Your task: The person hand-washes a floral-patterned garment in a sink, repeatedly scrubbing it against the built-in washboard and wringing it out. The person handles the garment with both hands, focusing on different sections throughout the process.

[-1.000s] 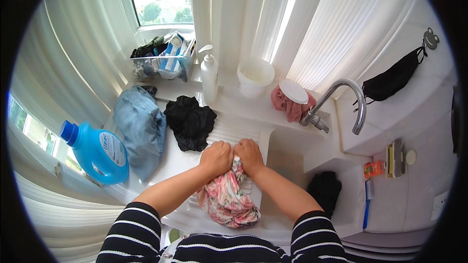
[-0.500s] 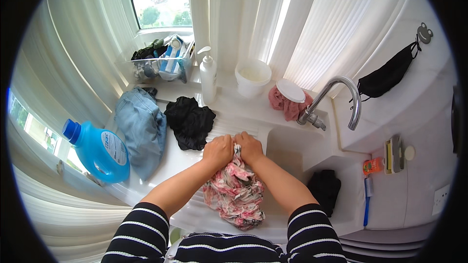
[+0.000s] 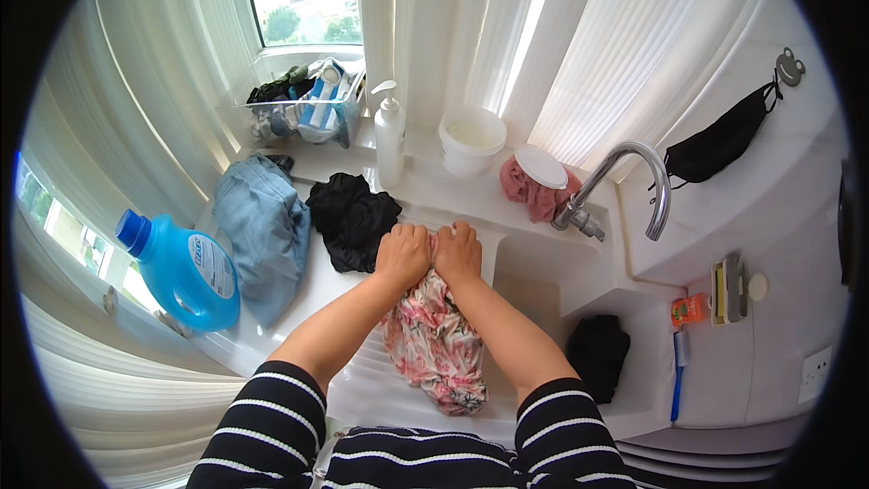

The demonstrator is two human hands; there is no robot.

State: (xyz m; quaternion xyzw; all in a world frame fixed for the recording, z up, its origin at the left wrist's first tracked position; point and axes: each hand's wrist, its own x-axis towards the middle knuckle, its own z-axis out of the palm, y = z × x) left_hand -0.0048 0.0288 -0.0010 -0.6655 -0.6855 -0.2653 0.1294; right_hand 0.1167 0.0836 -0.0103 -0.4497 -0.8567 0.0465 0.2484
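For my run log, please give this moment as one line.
left hand: fist on floral cloth | right hand: fist on same cloth | cloth: on white washboard | nearby: black garment, jeans, blue jug

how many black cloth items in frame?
3: black garment left of the left hand, dark cloth in the sink, black mask hanging on the wall. Basket may hide more.

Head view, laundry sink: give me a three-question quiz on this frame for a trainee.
1. True or false: both hands grip the floral garment.
2. Which lies nearest the left hand? A blue detergent bottle B black garment C toothbrush
3. What sits on the pink cloth beside the faucet?

Key: 1 true; 2 B; 3 a round white lid.
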